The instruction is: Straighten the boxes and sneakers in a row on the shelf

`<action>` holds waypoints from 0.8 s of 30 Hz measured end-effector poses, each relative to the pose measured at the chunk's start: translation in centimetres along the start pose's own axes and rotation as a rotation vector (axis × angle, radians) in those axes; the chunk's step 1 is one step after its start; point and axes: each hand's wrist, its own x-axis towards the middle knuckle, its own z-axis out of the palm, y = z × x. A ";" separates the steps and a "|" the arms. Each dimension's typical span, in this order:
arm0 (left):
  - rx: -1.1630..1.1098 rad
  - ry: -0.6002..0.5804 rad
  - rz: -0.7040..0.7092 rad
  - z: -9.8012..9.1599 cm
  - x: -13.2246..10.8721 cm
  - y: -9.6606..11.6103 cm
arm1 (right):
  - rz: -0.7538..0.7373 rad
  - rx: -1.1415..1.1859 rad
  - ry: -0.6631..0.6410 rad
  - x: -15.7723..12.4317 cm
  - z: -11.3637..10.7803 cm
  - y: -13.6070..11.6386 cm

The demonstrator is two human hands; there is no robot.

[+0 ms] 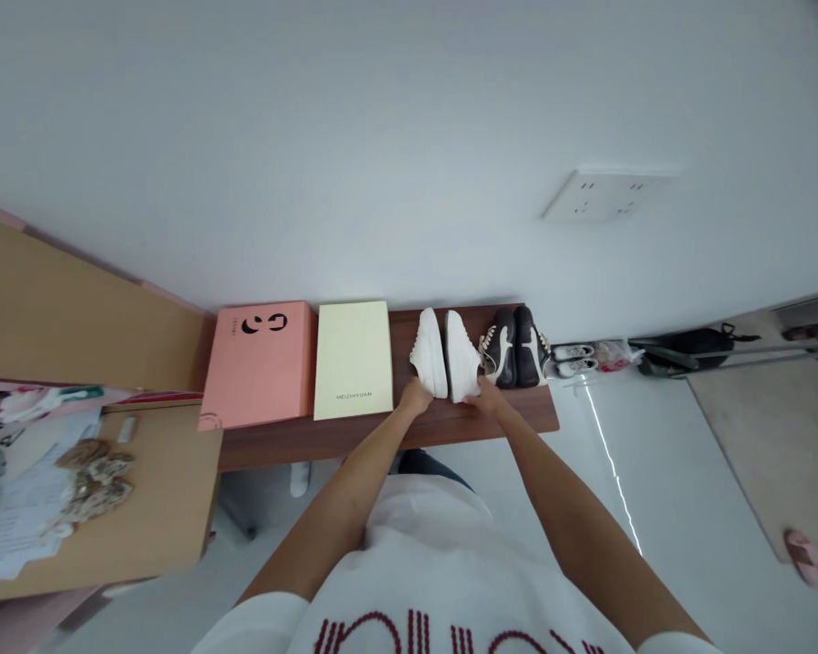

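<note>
Two white sneakers stand side by side, toes toward the wall, on a dark wooden shelf [279,447]. My left hand [415,397] grips the heel end of the left white sneaker [429,352]. The heel end of the right white sneaker [462,356] is in my right hand [485,398]. Fingers of both hands are partly hidden by the shoes. Just right of them sits a pair of dark brown shoes [532,350] with cream laces and trim. To the left lies a pale yellow box [353,359] marked MEIZHIYUAN.
A pink box [255,368] occupies the shelf's left end, beside a tan desk [170,509] with papers and hair ties. More shoes [573,361] and bags line the wall at right. A socket plate [610,196] is on the wall. A pink slipper [803,556] lies on the mat.
</note>
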 end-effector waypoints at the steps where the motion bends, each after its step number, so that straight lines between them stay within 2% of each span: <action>1: 0.008 -0.008 -0.008 -0.1 0.0 0.0 | -0.009 -0.014 -0.009 0.0 -0.1 -0.1; 7: 0.026 0.019 -0.002 -1.7 -0.5 0.2 | -0.083 -0.099 -0.003 -0.5 -0.7 -1.3; 12: 0.069 0.018 0.087 -3.1 -1.5 0.6 | -0.111 -0.201 0.033 -1.6 -1.8 -1.9; 17: 0.253 -0.006 0.219 -3.2 -2.4 1.6 | -0.123 -0.357 0.061 -2.8 -2.3 -3.3; 24: 0.357 0.035 0.293 -3.3 -3.6 3.4 | -0.194 -0.526 0.071 -3.6 -2.2 -6.4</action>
